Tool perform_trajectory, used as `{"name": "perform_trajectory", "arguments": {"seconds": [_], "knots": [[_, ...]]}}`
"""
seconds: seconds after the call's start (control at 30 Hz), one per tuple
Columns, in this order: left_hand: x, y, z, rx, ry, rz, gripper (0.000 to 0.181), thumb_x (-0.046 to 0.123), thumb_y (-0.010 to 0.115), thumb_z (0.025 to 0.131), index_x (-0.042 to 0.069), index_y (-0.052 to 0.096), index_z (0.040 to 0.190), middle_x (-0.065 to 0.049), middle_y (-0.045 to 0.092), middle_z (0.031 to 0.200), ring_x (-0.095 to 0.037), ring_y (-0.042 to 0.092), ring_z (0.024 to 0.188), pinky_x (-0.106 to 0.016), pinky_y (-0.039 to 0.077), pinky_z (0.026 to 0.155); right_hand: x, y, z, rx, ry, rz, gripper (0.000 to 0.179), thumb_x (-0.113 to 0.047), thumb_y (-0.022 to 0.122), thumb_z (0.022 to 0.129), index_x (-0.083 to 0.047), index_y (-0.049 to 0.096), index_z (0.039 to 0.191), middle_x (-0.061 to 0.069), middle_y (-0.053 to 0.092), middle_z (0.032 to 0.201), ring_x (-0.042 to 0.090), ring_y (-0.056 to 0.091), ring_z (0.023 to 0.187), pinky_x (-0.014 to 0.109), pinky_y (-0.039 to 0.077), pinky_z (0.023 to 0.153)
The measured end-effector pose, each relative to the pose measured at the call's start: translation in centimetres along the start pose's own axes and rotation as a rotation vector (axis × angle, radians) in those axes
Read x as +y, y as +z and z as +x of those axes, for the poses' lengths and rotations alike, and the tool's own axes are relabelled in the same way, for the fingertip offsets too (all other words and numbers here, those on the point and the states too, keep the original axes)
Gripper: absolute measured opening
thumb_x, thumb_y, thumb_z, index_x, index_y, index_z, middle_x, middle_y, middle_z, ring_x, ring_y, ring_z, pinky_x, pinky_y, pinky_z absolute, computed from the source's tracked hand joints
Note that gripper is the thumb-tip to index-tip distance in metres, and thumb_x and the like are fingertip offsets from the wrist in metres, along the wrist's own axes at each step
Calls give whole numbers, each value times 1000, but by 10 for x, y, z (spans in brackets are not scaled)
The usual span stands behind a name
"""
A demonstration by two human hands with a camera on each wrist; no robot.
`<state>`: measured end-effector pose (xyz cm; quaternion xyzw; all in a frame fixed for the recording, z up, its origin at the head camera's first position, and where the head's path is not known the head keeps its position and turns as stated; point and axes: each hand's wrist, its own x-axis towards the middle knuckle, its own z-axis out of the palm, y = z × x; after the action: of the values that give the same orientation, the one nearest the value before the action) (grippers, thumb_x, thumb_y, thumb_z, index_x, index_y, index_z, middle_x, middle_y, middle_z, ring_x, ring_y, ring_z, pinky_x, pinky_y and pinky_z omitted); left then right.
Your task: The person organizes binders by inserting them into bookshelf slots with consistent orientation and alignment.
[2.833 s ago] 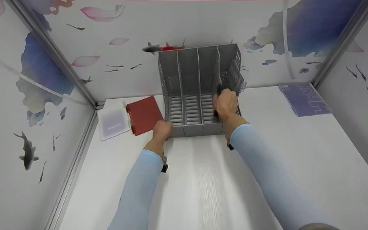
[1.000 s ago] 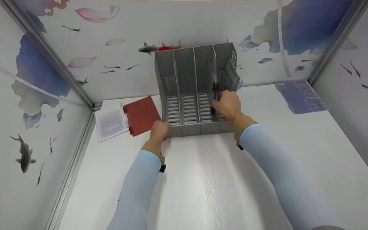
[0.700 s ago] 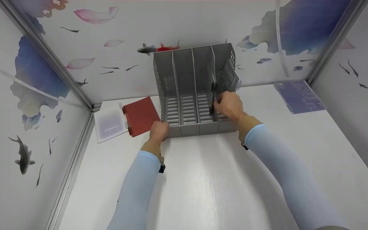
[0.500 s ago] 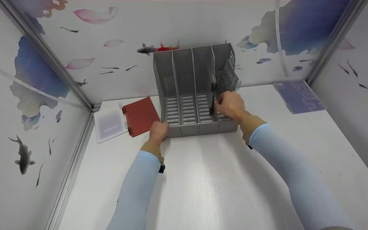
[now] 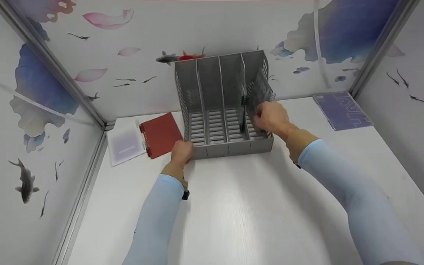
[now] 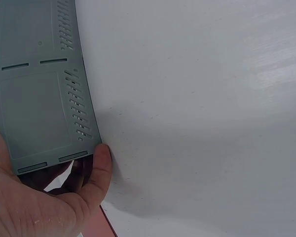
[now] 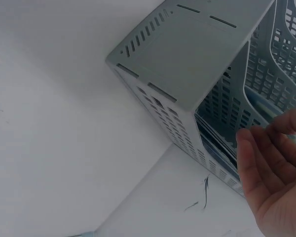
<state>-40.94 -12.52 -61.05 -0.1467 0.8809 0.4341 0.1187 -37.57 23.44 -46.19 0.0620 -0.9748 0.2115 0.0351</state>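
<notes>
A grey file organizer (image 5: 217, 150) with upright dividers stands against the back wall. My left hand (image 5: 182, 151) grips its front left corner; in the left wrist view the thumb lies at the lower edge of the front panel (image 6: 37, 113). A dark, thin notebook with black binding (image 5: 243, 114) stands on edge along the divider left of the rightmost compartment. Another spiral-bound notebook (image 5: 261, 86) leans toward the right wall in that compartment. My right hand (image 5: 272, 117) is over the rightmost compartment, its fingers loosely bent with nothing between them in the right wrist view.
Left of the organizer a red notebook (image 5: 161, 135) lies beside a white-and-lilac notebook (image 5: 126, 146). A purple notebook (image 5: 342, 110) lies at the back right of the white table (image 5: 226, 206). Printed walls (image 5: 212, 22) enclose the back and sides.
My right hand has let go of the black-bound notebook, left standing by the divider, and has moved right. The left hand keeps its grip on the corner. The head view has shifted slightly.
</notes>
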Motion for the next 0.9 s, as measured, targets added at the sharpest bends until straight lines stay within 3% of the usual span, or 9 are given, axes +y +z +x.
{"name": "perform_trajectory", "arguments": {"seconds": [0.17,0.23,0.3,0.37,0.57,0.67,0.83,0.9], "knots": [[-3,1,4,-18,-19,14,28,27,49,106,14,67,90,-2,61,83,-20,64,72,-35,60,62,10,-7,-6,7,-14,6,20,-16,62,99,-7,76,86,6,67,78,26,58,72,42,47,64],[-10,5,18,-14,-37,15,28,28,49,106,15,68,89,-1,61,82,-19,64,71,-35,59,60,14,-10,-8,20,-19,7,21,-15,62,99,-7,77,87,7,68,79,25,59,72,42,48,64],[-5,3,12,-16,-36,14,27,26,49,106,14,68,91,-2,60,82,-20,63,72,-35,59,60,18,-14,-10,29,-18,4,22,-15,62,98,-5,78,89,9,72,81,26,61,73,45,51,65],[3,-1,0,-16,-34,8,26,24,48,106,12,68,93,-3,59,83,-21,62,73,-35,58,62,22,-18,-11,36,-14,0,22,-15,62,97,-4,81,91,12,76,85,27,65,75,48,55,68],[34,-16,-57,-6,-53,1,25,22,44,111,10,63,99,-3,53,88,-20,57,79,-32,52,66,35,-24,-14,34,-7,21,24,-16,64,97,-2,83,93,17,81,89,33,72,78,54,59,73],[38,-17,-68,4,-48,15,24,23,43,112,13,60,99,-1,51,88,-17,55,79,-28,49,65,43,-26,-17,29,12,34,24,-17,66,98,-1,83,96,19,82,92,35,74,82,55,60,75],[39,-17,-68,0,-57,1,26,24,43,112,10,64,106,-2,52,92,-19,56,84,-30,51,69,57,-31,-21,3,55,7,28,-21,66,100,1,83,105,22,83,101,41,77,89,60,63,82],[25,-11,-40,-11,-48,0,28,25,44,111,10,67,105,-2,56,92,-20,59,83,-31,55,67,65,-33,-23,-15,80,-10,30,-22,66,101,2,83,110,24,83,106,43,78,94,61,63,85]]}}
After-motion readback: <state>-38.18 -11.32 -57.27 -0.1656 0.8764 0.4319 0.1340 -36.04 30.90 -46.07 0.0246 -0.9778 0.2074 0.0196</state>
